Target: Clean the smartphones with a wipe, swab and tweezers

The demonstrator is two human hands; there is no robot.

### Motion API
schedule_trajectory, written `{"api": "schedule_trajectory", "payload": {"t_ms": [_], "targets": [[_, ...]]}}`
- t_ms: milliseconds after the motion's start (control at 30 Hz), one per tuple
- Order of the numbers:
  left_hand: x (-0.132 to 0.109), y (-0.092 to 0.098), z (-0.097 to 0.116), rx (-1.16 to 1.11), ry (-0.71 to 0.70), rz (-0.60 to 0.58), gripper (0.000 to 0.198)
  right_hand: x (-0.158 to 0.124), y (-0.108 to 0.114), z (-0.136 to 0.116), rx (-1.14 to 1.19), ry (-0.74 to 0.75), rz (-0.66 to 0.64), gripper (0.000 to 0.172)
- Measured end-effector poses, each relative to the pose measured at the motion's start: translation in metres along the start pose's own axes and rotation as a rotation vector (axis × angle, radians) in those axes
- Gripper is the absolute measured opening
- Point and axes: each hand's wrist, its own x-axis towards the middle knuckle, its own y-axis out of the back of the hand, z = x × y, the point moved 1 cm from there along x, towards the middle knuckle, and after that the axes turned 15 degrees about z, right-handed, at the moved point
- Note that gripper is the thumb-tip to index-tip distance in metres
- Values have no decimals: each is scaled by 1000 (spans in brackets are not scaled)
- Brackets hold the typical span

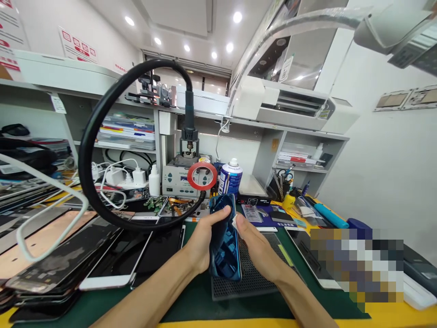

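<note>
A glossy blue smartphone [225, 246] is held tilted up, its shiny surface facing me and reflecting the room. My left hand [201, 243] grips its left side, thumb lying across the upper part. Pinched in my right hand [254, 241] is a small white piece, perhaps tissue or cloth [235, 221], against the phone's upper right edge. Below the phone lies a dark perforated mat [252, 278] on the green work mat [191, 300]. The right hand's lower fingers are partly hidden.
Phones and screens [112, 259] lie stacked at left, beneath a black hose [83, 136]. A hot-air station [174, 180], a roll of red tape [189, 175] and a spray can [230, 180] stand behind. A white phone [312, 255] lies at right. A blurred patch hides the right corner.
</note>
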Motion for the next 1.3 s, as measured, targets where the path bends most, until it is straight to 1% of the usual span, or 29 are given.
{"api": "schedule_trajectory", "payload": {"t_ms": [133,267,367,500,600,733,833,933,1033,1133,1300], "targets": [[0,1,7,-84,17,14,29,-6,-1,-9,-149,58,-85,58],[1,2,14,-125,-1,16,31,-10,-6,-13,-258,141,-100,55],[2,3,16,-122,-37,22,31,-11,-7,-14,-298,183,-87,48],[1,2,15,-122,-24,0,29,-11,-6,-9,-348,162,-39,33],[2,2,13,-141,-12,-16,28,-10,-7,-5,-291,150,-24,31],[7,4,12,-163,20,-74,28,-5,-10,-4,-164,107,-55,36],[10,6,12,-108,83,-136,32,0,-10,-3,-89,82,-109,42],[11,7,11,-84,150,-160,35,2,-9,2,-73,15,-216,57],[10,6,10,-135,143,-139,34,-1,-9,5,-47,-79,-324,71],[11,5,9,-140,156,-134,36,-5,-11,3,-2,-139,-372,73],[10,3,6,-116,166,-186,37,-9,-16,-2,67,-184,-434,71]]}}
